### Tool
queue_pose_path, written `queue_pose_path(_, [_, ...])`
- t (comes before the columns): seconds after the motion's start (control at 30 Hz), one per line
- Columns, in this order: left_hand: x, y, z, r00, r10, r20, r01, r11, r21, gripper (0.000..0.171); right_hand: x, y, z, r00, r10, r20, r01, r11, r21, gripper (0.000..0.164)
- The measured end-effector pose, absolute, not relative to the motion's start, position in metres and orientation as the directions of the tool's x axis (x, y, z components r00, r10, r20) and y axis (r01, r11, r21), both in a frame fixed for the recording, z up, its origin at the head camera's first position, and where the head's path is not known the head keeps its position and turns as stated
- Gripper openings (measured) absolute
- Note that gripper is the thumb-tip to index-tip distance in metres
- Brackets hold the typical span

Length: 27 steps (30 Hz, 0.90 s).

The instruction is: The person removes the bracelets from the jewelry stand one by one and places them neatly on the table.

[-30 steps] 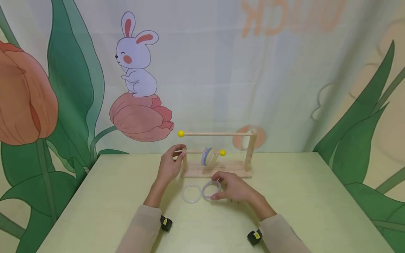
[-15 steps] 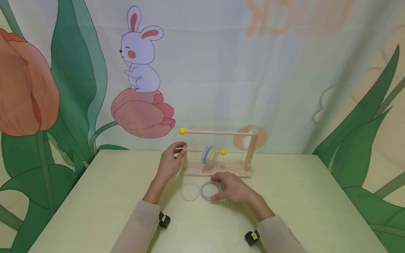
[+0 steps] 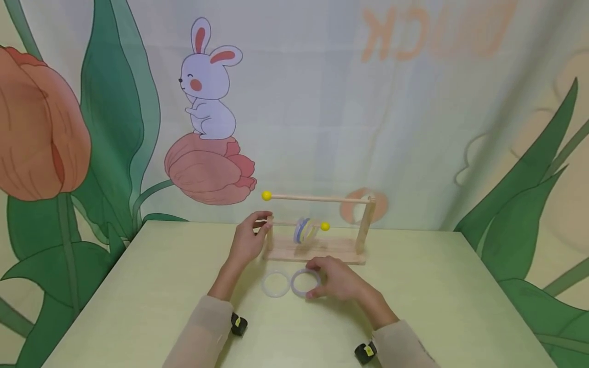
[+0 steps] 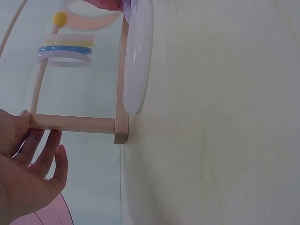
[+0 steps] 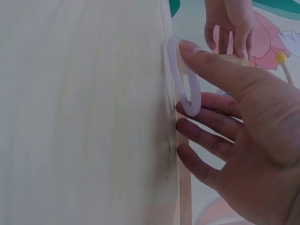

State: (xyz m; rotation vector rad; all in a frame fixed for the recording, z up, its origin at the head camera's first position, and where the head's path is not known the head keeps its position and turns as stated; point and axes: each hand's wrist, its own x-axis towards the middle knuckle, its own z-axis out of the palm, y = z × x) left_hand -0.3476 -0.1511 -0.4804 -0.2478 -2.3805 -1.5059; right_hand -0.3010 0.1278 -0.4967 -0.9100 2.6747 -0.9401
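My left hand (image 3: 248, 239) holds the top of the short left post (image 4: 75, 123) of a wooden ring stand (image 3: 317, 257), thumb on one side and fingers on the other. Below the stand, my right hand (image 3: 344, 279) pinches a pale lilac ring (image 5: 193, 93) between thumb and fingers, close over the table. Left of it lies a whitish translucent ring (image 3: 276, 296), its edge right at the lilac one. Several rings, among them a blue ring (image 4: 65, 49) and a yellow ring (image 4: 70, 42), hang on the stand's lower rod, which ends in a yellow ball (image 3: 325, 226).
The stand's upper rod (image 3: 317, 199) runs left from the tall right post (image 3: 365, 227) and ends in another yellow ball (image 3: 266, 196). Behind the pale table (image 3: 428, 306) hangs a curtain (image 3: 294, 102) printed with a rabbit and tulips.
The head view has shifted slightly. Both hands keep their places, the left on the post and the right on the lilac ring.
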Motion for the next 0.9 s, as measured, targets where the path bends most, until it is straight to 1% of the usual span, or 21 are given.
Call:
queue_pose_path(0.33, [-0.3451, -0.1515, -0.4827, -0.945, -0.03, 0.326, 0.28, 0.444, 0.851, 0.031, -0.2972, 0.1241, -0.4979, -0.795, -0.605, 0.043, -0.529, 0.657, -0.537, 0.068])
queue_pose_path(0.47, [-0.346, -0.15, -0.4806, -0.939, -0.031, 0.343, 0.296, 0.437, 0.849, 0.031, -0.2974, 0.1228, -0.4973, -0.789, -0.612, 0.06, -0.551, 0.66, -0.51, 0.066])
queue_pose_path(0.67, [-0.3447, -0.1509, -0.479, -0.938, -0.04, 0.344, 0.293, 0.436, 0.851, 0.03, -0.3005, 0.1195, -0.4916, -0.756, -0.652, 0.055, -0.599, 0.655, -0.46, 0.065])
queue_pose_path(0.83, [-0.3437, -0.1507, -0.4807, -0.936, -0.036, 0.349, 0.299, 0.439, 0.847, 0.031, -0.3015, 0.1181, -0.4903, -0.727, -0.686, 0.041, -0.645, 0.661, -0.384, 0.063])
queue_pose_path(0.9, [-0.3433, -0.1499, -0.4808, -0.937, -0.04, 0.348, 0.297, 0.437, 0.849, 0.03, -0.3001, 0.1182, -0.4884, -0.725, -0.688, 0.03, -0.651, 0.67, -0.356, 0.063])
